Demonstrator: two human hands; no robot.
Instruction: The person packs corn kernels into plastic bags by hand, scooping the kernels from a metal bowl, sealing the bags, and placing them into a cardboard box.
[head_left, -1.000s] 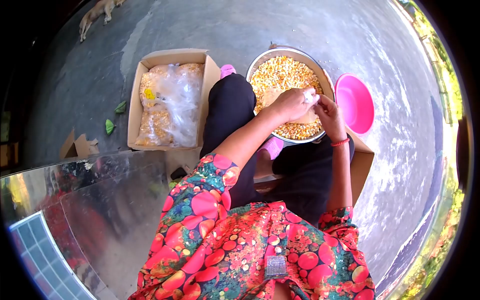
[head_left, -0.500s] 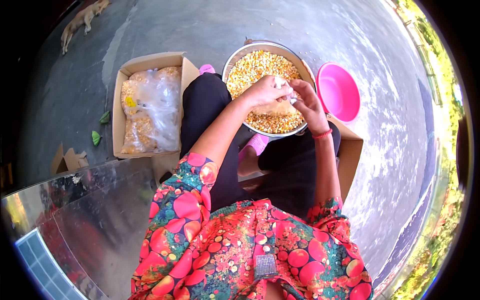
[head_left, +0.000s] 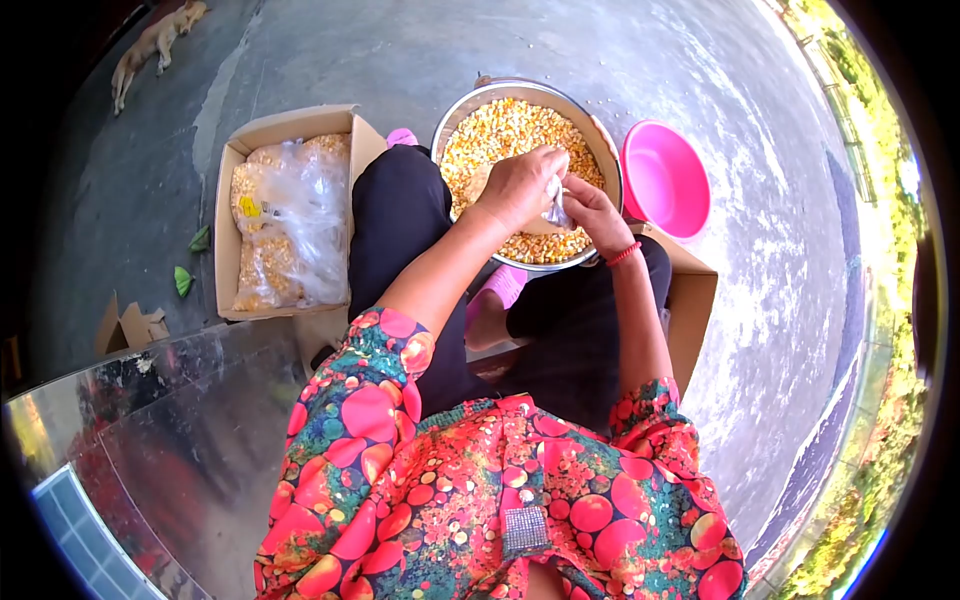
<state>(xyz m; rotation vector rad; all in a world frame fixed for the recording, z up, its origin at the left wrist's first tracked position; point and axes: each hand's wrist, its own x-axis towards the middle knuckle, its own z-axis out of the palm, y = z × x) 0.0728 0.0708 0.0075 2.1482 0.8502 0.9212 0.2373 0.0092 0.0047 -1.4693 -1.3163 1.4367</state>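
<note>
A: ok so where's the bag (head_left: 557,208) exactly? Clocks go by the head view, 12 at the top.

B: Right between the two hands, above the corn (head_left: 510,125) in the pot (head_left: 447,125). From the left hand (head_left: 525,185) its gathered neck is at about 4 o'clock, and from the right hand (head_left: 597,215) it's near 9. Both are touching it.

A: And how are they holding it?

B: Left is closed on the gathered plastic, knuckles up. Right has its fingertips pinched on it from the other side, red bracelet (head_left: 624,254) on that wrist. They're really close together, but can't tell if the fingers actually touch each other.

A: What about the rest of the bag?

B: Looks like a pale, tan lower part sits over the corn, around 5 o'clock from the pot's middle. The left hand hides some of it, so no clue how full it is.

A: Anything else around?

B: Pink bowl (head_left: 665,180) just beside the pot at 3 o'clock. Open box (head_left: 230,250) at 9, well apart, with clear packs (head_left: 300,230) of corn inside. Another carton (head_left: 695,310) at 4, by the knee. Oh, and a dog (head_left: 155,45) lying on the floor way off at 10, lol.
</note>
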